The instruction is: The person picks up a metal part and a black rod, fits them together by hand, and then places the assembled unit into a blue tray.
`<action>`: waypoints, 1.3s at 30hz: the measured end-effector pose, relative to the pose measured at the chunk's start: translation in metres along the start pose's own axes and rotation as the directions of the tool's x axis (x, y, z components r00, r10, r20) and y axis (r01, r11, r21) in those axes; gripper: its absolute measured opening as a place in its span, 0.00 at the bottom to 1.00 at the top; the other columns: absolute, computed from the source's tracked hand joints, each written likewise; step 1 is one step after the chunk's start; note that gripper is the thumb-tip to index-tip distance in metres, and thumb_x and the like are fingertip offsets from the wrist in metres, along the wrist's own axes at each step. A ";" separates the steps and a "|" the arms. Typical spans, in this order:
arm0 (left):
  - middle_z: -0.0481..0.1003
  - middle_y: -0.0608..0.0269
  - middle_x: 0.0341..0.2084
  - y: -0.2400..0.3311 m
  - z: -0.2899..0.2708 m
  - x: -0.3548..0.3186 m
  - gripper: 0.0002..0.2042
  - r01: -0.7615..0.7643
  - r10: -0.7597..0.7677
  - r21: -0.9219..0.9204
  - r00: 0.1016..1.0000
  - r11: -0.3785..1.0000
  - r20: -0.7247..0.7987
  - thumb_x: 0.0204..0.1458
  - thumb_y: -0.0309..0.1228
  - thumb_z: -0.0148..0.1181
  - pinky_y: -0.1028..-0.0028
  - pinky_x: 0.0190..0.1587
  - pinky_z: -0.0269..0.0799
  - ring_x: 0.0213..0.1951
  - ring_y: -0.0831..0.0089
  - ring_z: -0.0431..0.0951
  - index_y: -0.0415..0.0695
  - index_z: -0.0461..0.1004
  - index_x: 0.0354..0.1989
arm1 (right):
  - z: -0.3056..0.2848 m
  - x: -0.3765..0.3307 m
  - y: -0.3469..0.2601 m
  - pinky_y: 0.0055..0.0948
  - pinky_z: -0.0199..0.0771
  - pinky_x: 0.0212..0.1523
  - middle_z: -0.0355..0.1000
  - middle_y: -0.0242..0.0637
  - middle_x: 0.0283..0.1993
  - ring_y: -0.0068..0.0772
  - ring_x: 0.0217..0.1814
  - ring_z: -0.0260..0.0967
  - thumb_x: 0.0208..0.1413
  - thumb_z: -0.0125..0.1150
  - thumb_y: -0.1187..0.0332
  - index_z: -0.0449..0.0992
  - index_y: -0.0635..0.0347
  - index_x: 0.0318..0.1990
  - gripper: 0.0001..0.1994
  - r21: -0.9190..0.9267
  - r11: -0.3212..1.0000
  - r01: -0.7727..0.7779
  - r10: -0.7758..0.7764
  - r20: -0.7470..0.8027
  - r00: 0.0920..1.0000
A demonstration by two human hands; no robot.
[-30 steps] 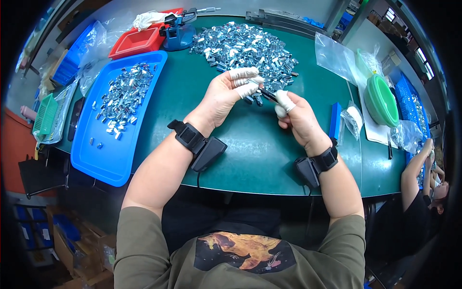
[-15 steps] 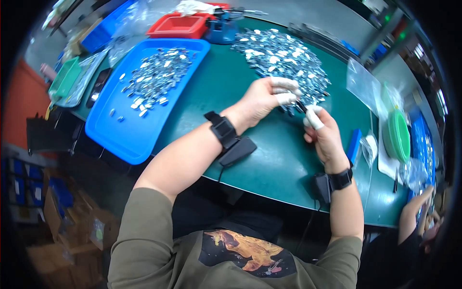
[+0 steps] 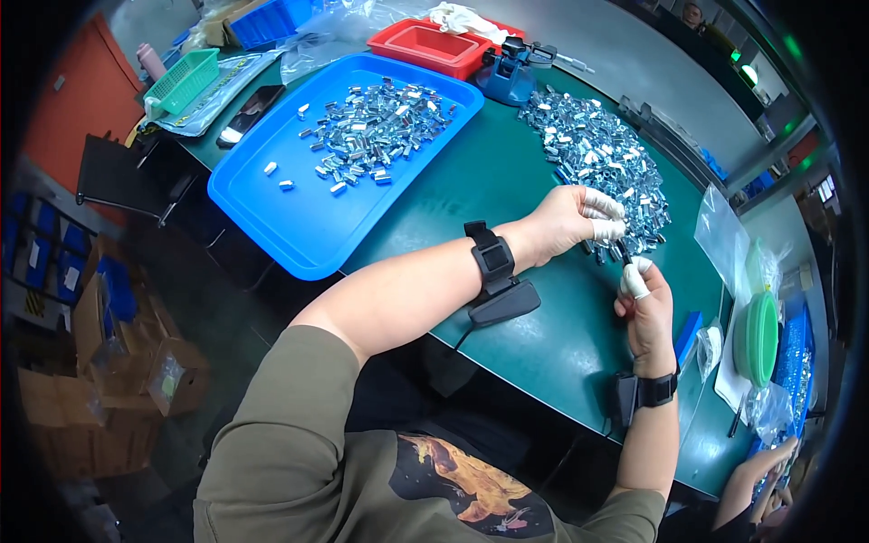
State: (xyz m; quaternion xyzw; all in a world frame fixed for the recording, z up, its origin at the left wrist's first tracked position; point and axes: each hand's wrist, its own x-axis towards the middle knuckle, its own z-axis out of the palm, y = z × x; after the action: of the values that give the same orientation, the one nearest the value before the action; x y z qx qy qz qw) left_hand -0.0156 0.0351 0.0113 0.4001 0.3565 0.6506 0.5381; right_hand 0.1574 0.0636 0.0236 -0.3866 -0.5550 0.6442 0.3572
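Note:
Both my hands wear white finger cots and meet over the near edge of a heap of small shiny metal sleeves on the green table. My left hand is closed, thumb and fingertips pinched together; what lies between them is too small to make out. Just below it, my right hand pinches a short dark rod between thumb and finger, its far end pointing at the left fingertips. To the left, a blue tray holds a smaller pile of similar metal pieces.
Behind the tray stand a red bin and a blue bench device. A phone and green basket lie far left. On the right are a blue bar, plastic bags, a green bowl and another person's arm.
The whole view has swung, so the table and tray appear farther right and the heap lower. My hands stay close together at the heap's near edge, the dark rod still between them.

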 end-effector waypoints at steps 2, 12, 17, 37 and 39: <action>0.74 0.63 0.30 0.000 0.000 -0.001 0.12 0.008 -0.008 -0.006 1.000 1.000 0.011 0.41 0.25 0.62 0.81 0.38 0.68 0.34 0.79 0.73 0.38 0.72 0.36 | -0.013 0.002 -0.001 0.15 0.50 0.14 0.56 0.24 0.15 0.14 0.13 0.46 0.55 0.48 0.60 0.67 0.60 0.29 0.12 0.007 0.991 -0.134 0.132 0.134 0.982; 0.74 0.64 0.29 -0.002 -0.004 -0.001 0.11 0.005 -0.004 -0.052 1.000 0.999 0.014 0.41 0.24 0.62 0.81 0.37 0.68 0.33 0.80 0.73 0.38 0.72 0.35 | -0.012 0.003 0.000 0.16 0.51 0.17 0.55 0.23 0.16 0.14 0.15 0.47 0.54 0.51 0.64 0.66 0.60 0.29 0.09 0.048 0.985 -0.168 0.153 0.226 0.962; 0.74 0.64 0.29 0.003 0.001 0.001 0.11 0.012 -0.012 -0.024 1.000 1.000 0.009 0.41 0.24 0.62 0.82 0.37 0.68 0.33 0.80 0.73 0.39 0.72 0.35 | -0.009 0.004 0.007 0.16 0.51 0.16 0.55 0.23 0.16 0.14 0.15 0.48 0.54 0.50 0.62 0.67 0.61 0.29 0.11 -0.077 0.997 0.028 -0.018 0.124 0.992; 0.74 0.64 0.30 -0.002 -0.003 -0.002 0.12 0.000 0.001 -0.036 1.000 0.999 0.024 0.42 0.25 0.61 0.81 0.38 0.68 0.34 0.80 0.73 0.38 0.72 0.37 | -0.010 0.004 0.010 0.15 0.53 0.14 0.58 0.25 0.17 0.14 0.14 0.50 0.54 0.50 0.63 0.68 0.62 0.30 0.10 -0.024 0.999 0.021 -0.018 0.094 0.995; 0.74 0.63 0.31 -0.001 -0.002 -0.001 0.12 0.019 -0.019 -0.023 0.999 1.000 0.028 0.42 0.25 0.61 0.81 0.39 0.68 0.35 0.79 0.73 0.38 0.71 0.37 | -0.018 0.003 0.006 0.15 0.53 0.16 0.58 0.24 0.18 0.14 0.15 0.49 0.54 0.50 0.63 0.67 0.60 0.31 0.09 0.002 0.992 -0.126 0.124 0.183 0.975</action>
State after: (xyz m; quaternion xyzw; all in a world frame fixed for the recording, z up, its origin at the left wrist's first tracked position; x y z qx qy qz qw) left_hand -0.0163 0.0338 0.0092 0.3995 0.3454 0.6439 0.5537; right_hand 0.1715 0.0733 0.0157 -0.3577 -0.5555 0.7018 0.2663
